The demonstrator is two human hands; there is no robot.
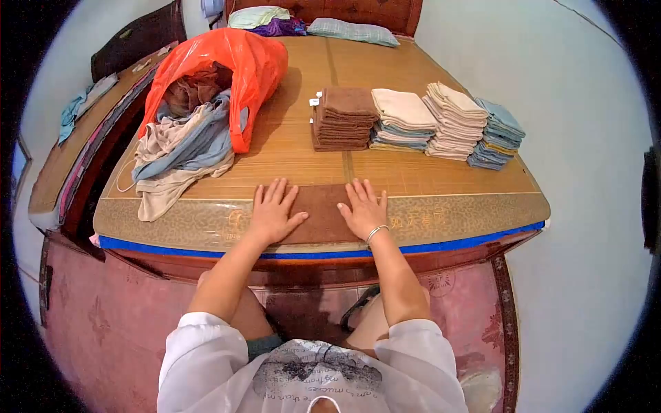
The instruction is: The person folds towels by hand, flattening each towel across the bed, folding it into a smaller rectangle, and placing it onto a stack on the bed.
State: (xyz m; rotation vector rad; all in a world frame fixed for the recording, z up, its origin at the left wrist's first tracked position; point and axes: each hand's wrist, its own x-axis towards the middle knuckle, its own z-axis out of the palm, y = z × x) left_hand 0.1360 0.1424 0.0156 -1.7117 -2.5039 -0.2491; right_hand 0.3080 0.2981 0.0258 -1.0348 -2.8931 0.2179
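A brown towel (pixel 319 213) lies flat at the front edge of the mat-covered bed. My left hand (pixel 275 214) rests on its left side with the fingers spread. On the right side of the cloth, my right hand (pixel 363 208) also lies flat, fingers apart, a bracelet on its wrist. Beyond my hands stands a stack of folded brown towels (pixel 342 118). To its right come a stack of cream and blue cloths (pixel 404 118), a cream stack (pixel 455 120) and a blue stack (pixel 497 134).
A red plastic bag (pixel 258 65) lies open at the left, with crumpled cloths (pixel 182 148) spilling onto the bed mat (pixel 289 89). Pillows (pixel 352 31) lie by the headboard. A wooden bench (pixel 86 134) runs along the left, and a wall (pixel 578 172) stands at the right.
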